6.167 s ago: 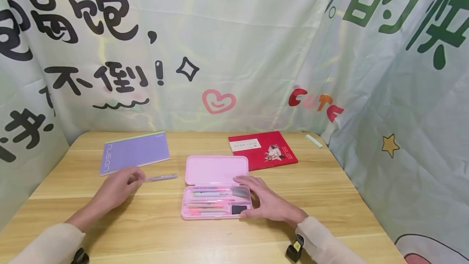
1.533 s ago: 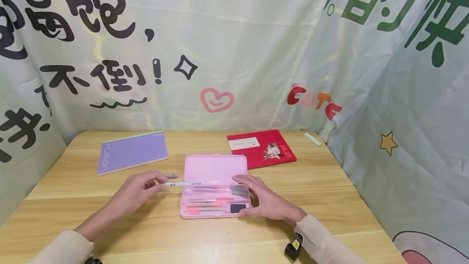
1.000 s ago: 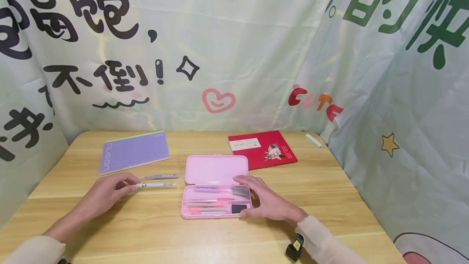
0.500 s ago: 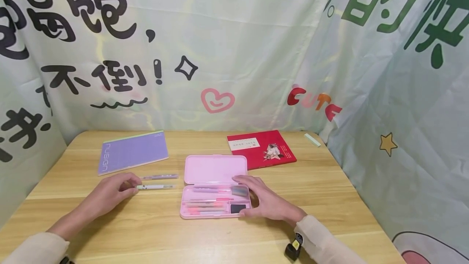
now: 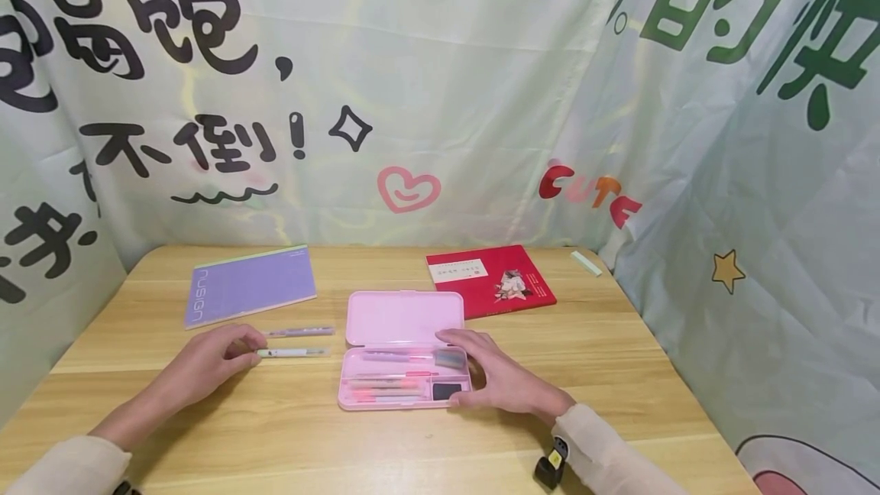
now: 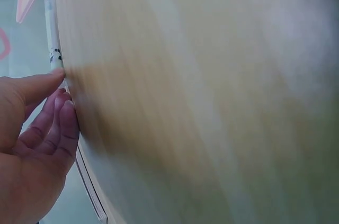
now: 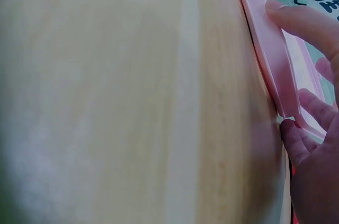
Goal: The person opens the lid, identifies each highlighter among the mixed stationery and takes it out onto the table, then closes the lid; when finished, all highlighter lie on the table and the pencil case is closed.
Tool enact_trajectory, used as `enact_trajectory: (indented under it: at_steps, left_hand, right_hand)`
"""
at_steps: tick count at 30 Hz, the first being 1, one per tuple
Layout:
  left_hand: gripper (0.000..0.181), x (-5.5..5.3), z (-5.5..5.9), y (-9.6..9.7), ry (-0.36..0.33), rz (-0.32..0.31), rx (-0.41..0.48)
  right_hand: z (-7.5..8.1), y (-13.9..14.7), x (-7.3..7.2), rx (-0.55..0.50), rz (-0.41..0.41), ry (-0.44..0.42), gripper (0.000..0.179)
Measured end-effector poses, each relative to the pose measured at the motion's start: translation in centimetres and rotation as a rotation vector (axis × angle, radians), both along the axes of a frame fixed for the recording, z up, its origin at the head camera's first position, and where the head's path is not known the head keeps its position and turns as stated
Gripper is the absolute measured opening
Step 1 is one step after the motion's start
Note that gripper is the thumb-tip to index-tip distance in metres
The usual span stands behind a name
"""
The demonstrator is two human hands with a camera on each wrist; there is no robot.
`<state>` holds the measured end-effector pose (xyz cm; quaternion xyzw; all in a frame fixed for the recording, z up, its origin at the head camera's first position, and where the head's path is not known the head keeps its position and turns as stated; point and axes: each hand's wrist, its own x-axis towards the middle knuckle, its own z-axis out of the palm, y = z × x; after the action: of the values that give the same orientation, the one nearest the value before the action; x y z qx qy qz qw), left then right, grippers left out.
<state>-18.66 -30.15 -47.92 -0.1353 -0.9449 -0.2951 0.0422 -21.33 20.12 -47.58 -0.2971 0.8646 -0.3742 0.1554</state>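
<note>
left hand (image 5: 211,361) pinches white pen (image 5: 294,353) on table (image 5: 275,438), just beside purple pen (image 5: 304,332) | right hand (image 5: 505,380) holds the open pink case (image 5: 406,318) | step: looks like lining up pens | next: likely let white pen go

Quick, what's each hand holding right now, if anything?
Left hand: pinching the white pen by its end.
Right hand: holding the open pink pencil case at its right end.

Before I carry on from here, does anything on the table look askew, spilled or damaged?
Nothing looks spilled or damaged. Slightly askew, though: the purple notebook and the red booklet both lie slanted to the back edge of the table. The open pencil case sits roughly square to it.
</note>
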Motion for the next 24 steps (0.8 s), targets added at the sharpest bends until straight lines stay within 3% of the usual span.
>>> enact_trajectory:
  at_steps: [9, 17, 24]
  left_hand:
    - [0.022, 0.1, 0.8, 0.8, -0.027, 0.007, 0.097]
    - [0.020, 0.1, 1.9, 4.5, 0.011, -0.075, 0.150]
    - [0.017, 0.2, 2.0, 7.8, -0.094, -0.184, 0.210]
  right_hand:
    - [0.0, 0.0, 0.0, -0.005, -0.001, -0.010, 0.094]
    - [0.0, 0.1, 0.0, -0.002, -0.007, -0.013, 0.094]
    - [0.0, 0.0, 0.0, -0.004, -0.002, 0.002, 0.095]
